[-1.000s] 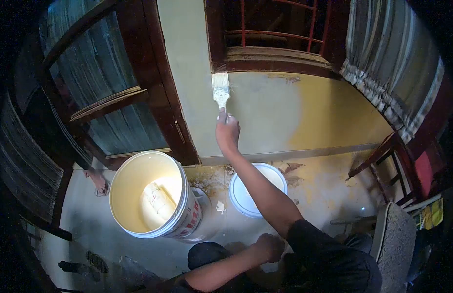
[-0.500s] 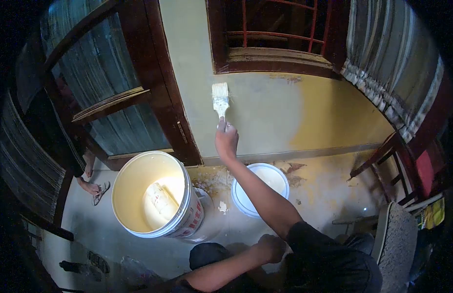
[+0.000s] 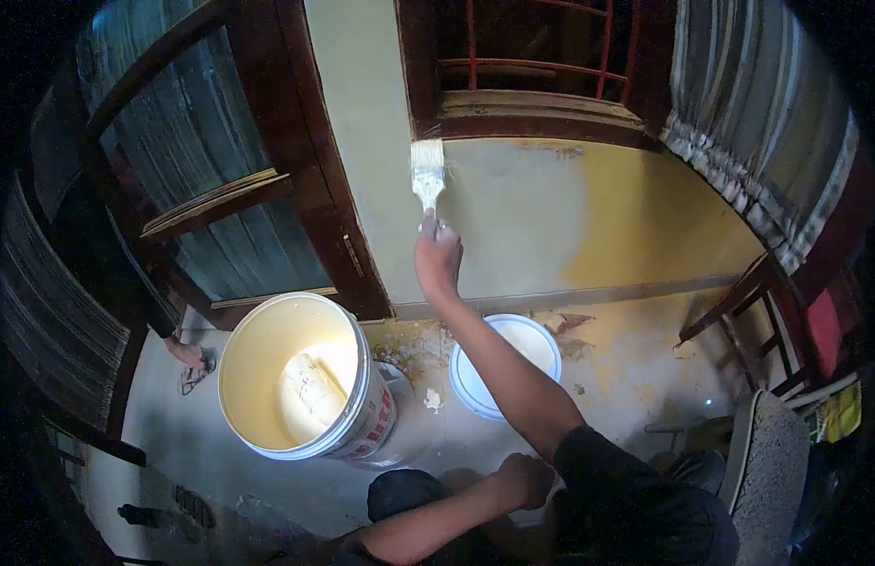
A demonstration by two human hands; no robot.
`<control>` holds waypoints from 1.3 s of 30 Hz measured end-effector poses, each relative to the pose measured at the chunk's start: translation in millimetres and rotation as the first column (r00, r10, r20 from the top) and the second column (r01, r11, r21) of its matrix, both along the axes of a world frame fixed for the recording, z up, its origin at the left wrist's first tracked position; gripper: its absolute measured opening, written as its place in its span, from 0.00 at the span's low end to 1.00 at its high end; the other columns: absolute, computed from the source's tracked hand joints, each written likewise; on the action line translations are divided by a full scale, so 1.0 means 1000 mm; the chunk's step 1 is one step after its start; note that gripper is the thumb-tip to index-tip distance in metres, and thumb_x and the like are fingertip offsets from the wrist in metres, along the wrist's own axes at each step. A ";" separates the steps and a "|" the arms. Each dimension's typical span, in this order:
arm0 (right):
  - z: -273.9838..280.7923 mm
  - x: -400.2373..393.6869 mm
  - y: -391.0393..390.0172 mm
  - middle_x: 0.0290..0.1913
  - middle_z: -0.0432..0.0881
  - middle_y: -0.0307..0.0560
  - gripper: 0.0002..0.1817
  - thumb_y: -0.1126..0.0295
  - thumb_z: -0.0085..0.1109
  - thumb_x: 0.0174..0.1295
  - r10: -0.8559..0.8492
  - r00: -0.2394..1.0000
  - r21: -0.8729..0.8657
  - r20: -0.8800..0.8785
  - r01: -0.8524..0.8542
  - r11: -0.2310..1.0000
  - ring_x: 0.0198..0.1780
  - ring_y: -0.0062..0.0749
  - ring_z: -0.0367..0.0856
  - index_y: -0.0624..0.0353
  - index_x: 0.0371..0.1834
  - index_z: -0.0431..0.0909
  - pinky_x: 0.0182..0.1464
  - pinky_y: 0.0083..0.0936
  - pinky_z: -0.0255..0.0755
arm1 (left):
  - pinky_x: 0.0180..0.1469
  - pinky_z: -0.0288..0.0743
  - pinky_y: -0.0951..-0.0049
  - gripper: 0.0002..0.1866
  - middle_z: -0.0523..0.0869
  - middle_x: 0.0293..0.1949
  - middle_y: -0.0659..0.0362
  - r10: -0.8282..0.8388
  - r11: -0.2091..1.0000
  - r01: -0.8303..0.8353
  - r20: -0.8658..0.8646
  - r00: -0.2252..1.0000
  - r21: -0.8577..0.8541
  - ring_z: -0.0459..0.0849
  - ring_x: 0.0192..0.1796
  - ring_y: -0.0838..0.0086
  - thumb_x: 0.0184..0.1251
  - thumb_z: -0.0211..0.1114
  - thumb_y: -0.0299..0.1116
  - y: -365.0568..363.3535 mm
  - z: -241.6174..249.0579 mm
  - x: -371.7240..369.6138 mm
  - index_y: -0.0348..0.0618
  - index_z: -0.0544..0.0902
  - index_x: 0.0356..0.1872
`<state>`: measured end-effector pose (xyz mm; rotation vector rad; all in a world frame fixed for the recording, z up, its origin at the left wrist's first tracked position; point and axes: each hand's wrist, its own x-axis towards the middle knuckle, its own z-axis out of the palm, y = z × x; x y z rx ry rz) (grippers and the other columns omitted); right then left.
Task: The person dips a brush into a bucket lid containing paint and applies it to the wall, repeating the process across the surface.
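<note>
My right hand [image 3: 438,257] is closed around the handle of a paintbrush [image 3: 427,170]. Its pale, paint-coated bristles point up and meet the wall [image 3: 513,217] just under the left corner of the window frame [image 3: 532,124]. Whitish paint covers the left part of this wall, while the right part is yellow-ochre. My left hand [image 3: 524,481] is a closed fist by my knee, and nothing shows in it. A large white bucket [image 3: 232,363] stands at the left with a paint-covered roller [image 3: 311,387] inside. Below my right forearm lies a round white lid or tub [image 3: 475,387] with a blue rim.
A brown door with glass panes [image 3: 239,255] stands left of the wall. Another person's foot [image 3: 185,353] in a sandal is at the far left. A striped curtain [image 3: 749,113] hangs at the right above wooden furniture [image 3: 739,302]. Paint flakes [image 3: 433,400] lie on the floor.
My right hand and the paintbrush have moved slightly up the wall, bringing the bristles to the window frame's lower edge. My left hand stays put. The other person's foot has shifted slightly.
</note>
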<state>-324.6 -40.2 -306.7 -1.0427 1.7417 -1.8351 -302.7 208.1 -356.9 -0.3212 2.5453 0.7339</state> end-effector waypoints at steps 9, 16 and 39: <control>-0.002 -0.001 0.002 0.21 0.75 0.60 0.26 0.54 0.40 0.63 -0.003 1.000 0.032 0.007 0.003 0.999 0.29 0.52 0.74 0.68 0.21 0.72 0.36 0.38 0.65 | 0.41 0.75 0.63 0.12 0.82 0.38 0.52 -0.017 1.000 0.020 0.120 0.993 -0.024 0.81 0.41 0.62 0.51 0.54 0.31 0.000 0.007 -0.005 0.43 0.81 0.37; -0.014 -0.006 0.003 0.21 0.74 0.61 0.25 0.54 0.40 0.63 -0.022 0.999 0.043 -0.025 0.023 0.999 0.28 0.53 0.74 0.68 0.22 0.73 0.35 0.39 0.64 | 0.40 0.75 0.63 0.12 0.82 0.38 0.52 0.011 0.999 -0.008 0.051 0.999 -0.047 0.82 0.41 0.62 0.50 0.55 0.32 -0.001 -0.007 -0.007 0.43 0.81 0.35; -0.037 -0.106 0.039 0.25 0.77 0.58 0.25 0.53 0.41 0.62 -0.009 0.989 0.038 -0.148 0.015 0.999 0.31 0.45 0.76 0.67 0.29 0.75 0.39 0.35 0.66 | 0.39 0.76 0.63 0.12 0.83 0.33 0.51 0.007 0.999 -0.002 0.105 0.994 -0.050 0.82 0.38 0.60 0.46 0.54 0.31 0.003 -0.005 -0.016 0.42 0.82 0.32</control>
